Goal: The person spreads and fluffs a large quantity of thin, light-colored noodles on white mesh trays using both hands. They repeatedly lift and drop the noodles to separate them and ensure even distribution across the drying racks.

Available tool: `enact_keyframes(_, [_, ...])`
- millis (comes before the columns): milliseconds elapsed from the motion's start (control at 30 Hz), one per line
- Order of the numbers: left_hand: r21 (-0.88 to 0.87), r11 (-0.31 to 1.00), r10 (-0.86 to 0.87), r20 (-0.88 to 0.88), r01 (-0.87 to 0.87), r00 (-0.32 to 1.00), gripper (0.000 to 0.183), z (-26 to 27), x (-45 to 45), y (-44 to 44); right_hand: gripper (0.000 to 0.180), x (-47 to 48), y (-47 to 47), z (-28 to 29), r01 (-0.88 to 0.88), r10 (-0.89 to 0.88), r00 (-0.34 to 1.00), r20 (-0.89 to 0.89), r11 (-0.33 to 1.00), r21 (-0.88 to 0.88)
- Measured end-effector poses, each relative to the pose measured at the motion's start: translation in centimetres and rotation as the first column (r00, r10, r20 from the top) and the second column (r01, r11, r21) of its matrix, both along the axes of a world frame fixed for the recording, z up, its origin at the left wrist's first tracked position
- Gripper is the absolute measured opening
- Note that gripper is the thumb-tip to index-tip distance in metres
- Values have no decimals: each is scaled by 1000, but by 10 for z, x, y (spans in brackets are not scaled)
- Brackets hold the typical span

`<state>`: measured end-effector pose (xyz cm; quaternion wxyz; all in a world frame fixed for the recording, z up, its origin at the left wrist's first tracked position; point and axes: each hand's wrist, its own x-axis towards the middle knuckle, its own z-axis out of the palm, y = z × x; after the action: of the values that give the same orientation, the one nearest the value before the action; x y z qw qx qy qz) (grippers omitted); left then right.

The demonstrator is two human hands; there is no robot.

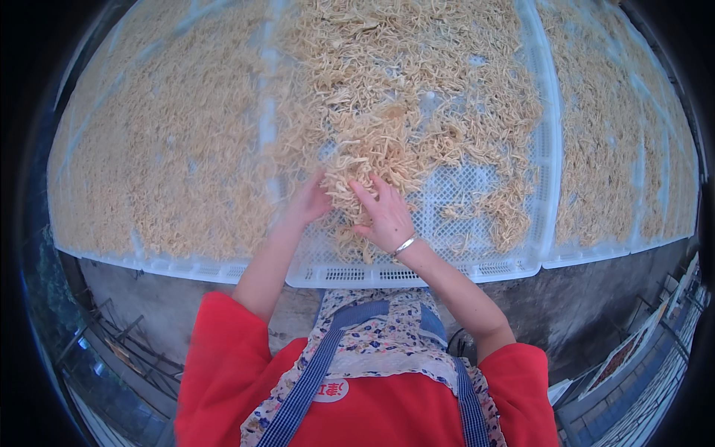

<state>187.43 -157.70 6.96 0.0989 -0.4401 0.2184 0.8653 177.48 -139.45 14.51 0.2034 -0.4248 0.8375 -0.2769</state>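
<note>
Pale, thin dried strips [391, 145], of a kind I cannot tell, lie heaped on a white plastic mesh tray [447, 223] in front of me. My left hand [313, 200] touches the left edge of the heap, its fingertips partly hidden by strips. On top of the near part of the heap rests my right hand [385, 215], fingers spread, a silver bracelet [405, 245] at the wrist. Whether either hand grips any strips cannot be told. Bare mesh shows to the right of my right hand, and more strips lie along the tray's right side.
More strip-covered trays adjoin on the left [184, 167] and right [597, 162], with raised white rims [550, 139] between. Concrete ground [519, 302] lies beneath the near edge. Racks stand at the lower left [117, 335]; another tray [625, 352] is at the lower right.
</note>
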Motion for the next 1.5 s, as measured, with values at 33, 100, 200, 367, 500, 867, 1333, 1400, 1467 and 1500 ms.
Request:
enact_keyframes(33, [-32, 999, 20, 28, -19, 999, 41, 3, 20, -16, 79, 16, 5, -13, -76, 75, 992, 100, 997, 8])
enact_keyframes(100, [-413, 886, -73, 326, 211, 943, 42, 10, 40, -33, 76, 19, 2, -31, -31, 30, 993, 110, 1000, -1])
enact_keyframes(200, [-929, 98, -216, 329, 356, 919, 47, 5, 18, -20, 64, -24, -4, -62, 312, -320, 940, -118, 947, -83])
enact_keyframes(367, [-762, -584, -442, 589, 281, 677, 50, -34, -25, 53, 49, 13, 31, -139, 134, -125, 985, -123, 989, 70])
enact_keyframes(500, [-829, -424, -822, 521, 364, 231, 56, -26, 5, 89, 50, -4, 128, -119, 313, -332, 942, 35, 914, 257])
enact_keyframes(867, [-896, -226, -617, 435, 382, 656, 54, -35, -98, 135, 63, -91, 221, -138, 715, -744, 669, -6, 641, 280])
enact_keyframes(1333, [-785, -396, -406, 615, 477, 675, 59, -31, -233, 173, 79, -266, 158, -129, 577, -562, 815, -141, 762, 294])
enact_keyframes(1400, [-861, -283, -496, 508, 422, 704, 54, -45, -231, 176, 71, -243, 147, -143, 390, -399, 917, 2, 899, 200])
enact_keyframes(1467, [-837, -147, -655, 482, 528, 582, 57, -39, -206, 173, 66, -212, 150, -125, 115, -158, 968, 195, 970, 216])
enact_keyframes(1500, [-814, -86, -727, 445, 575, 522, 59, -31, -193, 172, 67, -208, 157, -116, 74, -108, 971, 214, 984, 161])
